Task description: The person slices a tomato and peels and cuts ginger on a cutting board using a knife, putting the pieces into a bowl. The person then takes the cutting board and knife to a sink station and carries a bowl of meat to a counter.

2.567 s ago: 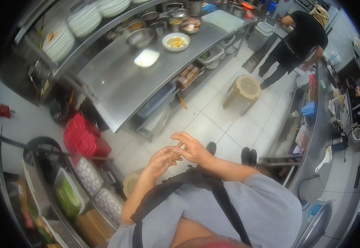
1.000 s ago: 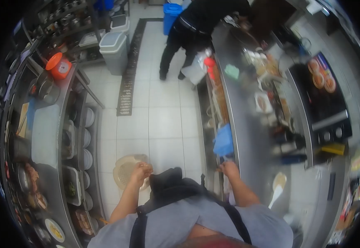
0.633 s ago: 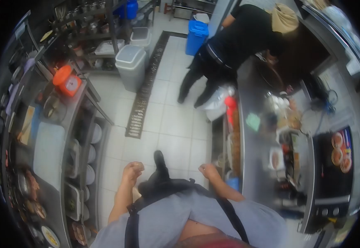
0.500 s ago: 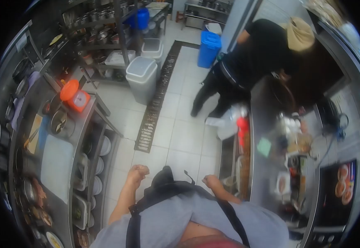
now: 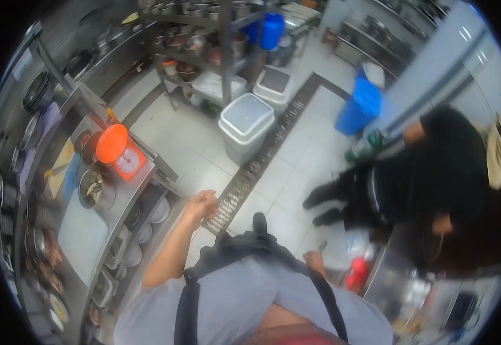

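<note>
My left hand (image 5: 201, 208) hangs over the floor, left of my apron (image 5: 244, 246). Its fingers are loosely bent and somewhat apart, with nothing seen in them. The steel worktable (image 5: 135, 192) at the left is nearest to it. My right hand (image 5: 315, 260) is low in front of my body, near a white plastic bag (image 5: 338, 247) and a red object (image 5: 356, 273) by the right counter. Blur and its small size hide how the fingers of that hand are set.
An orange scale (image 5: 127, 158), a steel pot (image 5: 96, 190) and a white cutting board (image 5: 82, 237) stand on the left worktable. Grey-white bins (image 5: 246, 123) flank a floor drain (image 5: 262, 161). A person in black (image 5: 423, 172) bends over the right counter. Beyond is a blue bin (image 5: 359, 106).
My view has turned to the right and moved forward, so the scale and pot look nearer. My left hand is higher, its fingers looser. The person in black now appears lower and farther right.
</note>
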The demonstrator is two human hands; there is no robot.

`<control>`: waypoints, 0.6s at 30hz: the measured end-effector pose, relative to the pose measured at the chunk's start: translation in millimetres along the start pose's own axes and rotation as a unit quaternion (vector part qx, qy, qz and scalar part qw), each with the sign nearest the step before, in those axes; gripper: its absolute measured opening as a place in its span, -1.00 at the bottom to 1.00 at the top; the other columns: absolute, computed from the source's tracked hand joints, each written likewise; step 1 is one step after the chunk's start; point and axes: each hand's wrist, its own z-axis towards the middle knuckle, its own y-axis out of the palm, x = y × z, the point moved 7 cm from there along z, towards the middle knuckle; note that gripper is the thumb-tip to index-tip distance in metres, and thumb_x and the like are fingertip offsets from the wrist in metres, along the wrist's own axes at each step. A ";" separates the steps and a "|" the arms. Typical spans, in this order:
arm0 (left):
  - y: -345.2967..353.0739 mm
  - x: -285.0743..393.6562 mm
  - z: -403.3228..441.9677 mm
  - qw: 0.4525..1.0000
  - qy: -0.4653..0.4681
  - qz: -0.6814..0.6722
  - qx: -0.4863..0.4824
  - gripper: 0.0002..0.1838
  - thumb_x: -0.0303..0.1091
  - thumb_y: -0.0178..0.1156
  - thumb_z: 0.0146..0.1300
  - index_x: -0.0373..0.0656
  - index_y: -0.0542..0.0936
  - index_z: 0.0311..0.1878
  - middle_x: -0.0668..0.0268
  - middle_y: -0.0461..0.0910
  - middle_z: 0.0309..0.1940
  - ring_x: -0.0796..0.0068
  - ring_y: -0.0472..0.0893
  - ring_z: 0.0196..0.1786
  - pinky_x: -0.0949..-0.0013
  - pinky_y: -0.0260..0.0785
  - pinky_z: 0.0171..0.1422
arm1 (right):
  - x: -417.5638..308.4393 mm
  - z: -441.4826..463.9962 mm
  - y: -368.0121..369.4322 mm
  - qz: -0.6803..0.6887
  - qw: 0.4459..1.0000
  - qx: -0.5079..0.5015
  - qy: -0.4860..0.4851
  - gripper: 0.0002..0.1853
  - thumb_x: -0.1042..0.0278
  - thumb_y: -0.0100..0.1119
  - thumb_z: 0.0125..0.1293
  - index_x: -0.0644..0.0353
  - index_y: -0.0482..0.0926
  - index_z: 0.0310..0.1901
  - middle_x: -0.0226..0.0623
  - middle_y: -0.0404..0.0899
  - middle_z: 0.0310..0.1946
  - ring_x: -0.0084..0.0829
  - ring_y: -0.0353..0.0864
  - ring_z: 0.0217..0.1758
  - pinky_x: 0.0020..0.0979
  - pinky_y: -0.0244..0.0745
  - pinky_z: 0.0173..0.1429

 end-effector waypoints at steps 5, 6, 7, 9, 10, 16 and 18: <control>-18.6 23.1 42.3 0.997 -0.001 -0.059 0.053 -0.44 -0.36 0.32 0.18 -0.28 0.42 0.23 0.22 0.61 -0.21 0.42 0.65 -0.30 0.45 0.43 -0.35 | -78.8 193.4 -67.8 -0.135 0.974 -0.067 -0.169 -0.68 0.17 0.11 0.24 0.30 0.69 -0.33 0.02 0.67 -0.24 0.00 0.63 -0.09 -0.04 0.48 0.08; -23.1 29.5 50.3 0.995 -0.014 -0.075 0.060 -0.47 -0.35 0.34 0.17 -0.29 0.44 0.19 0.22 0.61 -0.21 0.42 0.65 -0.29 0.45 0.42 -0.35 | -91.7 239.5 -95.5 -0.137 0.977 -0.037 -0.162 -0.67 0.16 0.12 0.24 0.29 0.69 -0.35 0.01 0.66 -0.24 0.02 0.63 -0.11 -0.05 0.48 0.08; -33.1 32.3 59.8 0.992 -0.016 -0.102 0.070 -0.49 -0.33 0.35 0.16 -0.29 0.45 0.15 0.22 0.61 -0.20 0.42 0.66 -0.28 0.46 0.41 -0.34 | -119.2 276.6 -136.5 -0.061 0.986 -0.005 -0.155 -0.65 0.14 0.12 0.25 0.30 0.69 -0.38 0.03 0.66 -0.27 0.06 0.62 -0.15 -0.05 0.48 0.06; -57.9 45.9 77.1 0.983 -0.001 -0.158 0.099 -0.55 -0.30 0.37 0.16 -0.28 0.49 0.05 0.24 0.61 -0.21 0.44 0.65 -0.27 0.49 0.36 -0.35 | -176.5 365.5 -184.0 -0.111 0.975 0.014 -0.192 -0.66 0.15 0.13 0.21 0.32 0.68 -0.38 0.06 0.64 -0.29 0.09 0.61 -0.15 -0.03 0.48 0.05; -66.0 58.5 84.6 0.978 0.005 -0.177 0.111 -0.55 -0.30 0.37 0.16 -0.28 0.49 0.05 0.24 0.61 -0.21 0.44 0.65 -0.27 0.49 0.36 -0.35 | -209.5 403.9 -204.5 -0.087 0.976 0.036 -0.194 -0.66 0.16 0.12 0.21 0.32 0.68 -0.38 0.07 0.64 -0.30 0.08 0.62 -0.16 -0.03 0.49 0.04; -153.5 127.8 150.0 0.934 0.062 -0.314 0.162 -0.68 -0.14 0.18 0.34 -0.24 0.59 -0.09 0.33 0.59 -0.31 0.48 0.58 -0.34 0.50 0.30 -0.34 | -424.3 580.8 -232.9 -0.130 0.928 0.108 -0.332 -0.65 0.16 0.06 0.20 0.33 0.64 -0.43 0.07 0.64 -0.41 0.03 0.66 -0.25 -0.02 0.51 -0.03; -188.2 178.0 171.6 0.934 0.076 -0.308 0.165 -0.67 -0.13 0.15 0.36 -0.24 0.60 -0.10 0.33 0.59 -0.30 0.49 0.58 -0.33 0.50 0.30 -0.34 | -493.0 620.9 -204.7 -0.074 0.909 0.082 -0.402 -0.64 0.12 0.09 0.24 0.30 0.66 -0.40 -0.02 0.64 -0.51 -0.08 0.67 -0.40 -0.08 0.56 -0.18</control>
